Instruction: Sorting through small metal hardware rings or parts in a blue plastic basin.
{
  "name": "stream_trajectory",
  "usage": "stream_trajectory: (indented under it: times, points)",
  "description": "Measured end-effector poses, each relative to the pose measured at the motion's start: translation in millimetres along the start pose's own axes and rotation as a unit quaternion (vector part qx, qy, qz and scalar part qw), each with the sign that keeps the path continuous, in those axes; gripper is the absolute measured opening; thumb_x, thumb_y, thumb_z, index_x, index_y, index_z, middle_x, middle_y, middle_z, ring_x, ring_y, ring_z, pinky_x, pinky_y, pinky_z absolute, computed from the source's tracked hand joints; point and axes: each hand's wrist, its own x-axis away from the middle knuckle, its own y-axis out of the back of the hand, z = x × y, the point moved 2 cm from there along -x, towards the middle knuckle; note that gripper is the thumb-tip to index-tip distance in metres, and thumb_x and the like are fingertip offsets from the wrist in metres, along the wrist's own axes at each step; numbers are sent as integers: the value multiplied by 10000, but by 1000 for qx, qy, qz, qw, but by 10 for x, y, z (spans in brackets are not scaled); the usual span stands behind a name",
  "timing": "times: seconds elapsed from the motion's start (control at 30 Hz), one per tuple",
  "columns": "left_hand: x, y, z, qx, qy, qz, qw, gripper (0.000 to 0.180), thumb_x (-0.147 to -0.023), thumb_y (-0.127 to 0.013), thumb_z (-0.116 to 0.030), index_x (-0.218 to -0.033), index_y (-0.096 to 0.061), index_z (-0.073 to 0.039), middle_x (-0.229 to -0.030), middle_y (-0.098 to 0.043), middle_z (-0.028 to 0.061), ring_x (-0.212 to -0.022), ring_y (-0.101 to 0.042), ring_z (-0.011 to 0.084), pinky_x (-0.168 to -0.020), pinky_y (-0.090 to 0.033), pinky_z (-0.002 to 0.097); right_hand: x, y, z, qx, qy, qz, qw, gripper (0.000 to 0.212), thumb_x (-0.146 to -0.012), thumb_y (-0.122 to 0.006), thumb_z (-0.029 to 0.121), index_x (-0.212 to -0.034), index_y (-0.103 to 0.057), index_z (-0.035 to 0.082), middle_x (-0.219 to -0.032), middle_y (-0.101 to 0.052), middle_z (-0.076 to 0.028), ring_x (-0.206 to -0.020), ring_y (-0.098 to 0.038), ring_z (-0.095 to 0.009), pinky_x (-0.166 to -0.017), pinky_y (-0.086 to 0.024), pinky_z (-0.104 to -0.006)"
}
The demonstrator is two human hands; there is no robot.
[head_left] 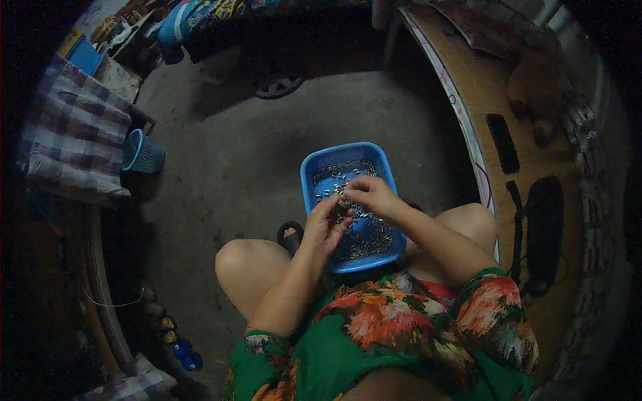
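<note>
A blue plastic basket [309,190] stands between my knees, with many small shiny metal cylinder-shaped pieces [364,248] spread over its bottom. Above its middle my two hands meet. My left hand [324,227] is curled, palm partly up, and small metal pieces seem to lie at its fingers. From the right, my right hand [372,196] reaches in with thumb and forefinger pinched together at the left fingertips. What sits in that pinch is too small and dim to make out.
To the right runs a wooden bench or table [478,73] with a dark phone-like slab [503,144] and a dark strapped item [543,224]. A small blue bin [143,154] stands at left beside a checked cloth [77,127]. A round wheel-like base [279,85] rests on the floor ahead.
</note>
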Motion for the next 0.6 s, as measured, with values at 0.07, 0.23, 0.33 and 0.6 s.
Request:
stream_trajectory:
  times: [0.07,0.23,0.33,0.6]
  points:
    - [-14,33,3,6,6,-8,1000,209,-818,-539,-238,-900,-564,-47,-755,-579,55,-697,-564,153,-583,-468,249,-3,14,21,51,22,-40,998,163,-789,-576,159,-898,-568,37,-753,-539,13,-657,-481,-52,-570,-389,-193]
    - [-61,27,30,64,-17,-55,996,193,-839,-504,-227,-860,-559,-44,-760,-576,58,-692,-552,156,-590,-469,263,135,-106,164,-67,-12,97,993,187,-775,-589,139,-928,-557,37,-764,-535,11,-653,-466,-51,-559,-377,-187]
    - [-61,72,29,70,19,-32,997,201,-847,-488,-230,-845,-554,-40,-761,-574,61,-680,-546,150,-582,-473,266,133,-79,213,-73,-57,60,994,196,-796,-543,107,-969,-526,15,-796,-536,-21,-652,-481,-73,-548,-399,-201]
    - [-72,72,27,75,24,-4,997,216,-842,-486,-246,-830,-546,-39,-711,-552,61,-585,-495,144,-457,-377,218,73,123,92,-169,-130,16,977,192,-816,-502,79,-990,-481,-1,-809,-543,-58,-632,-514,-96,-475,-427,-190]
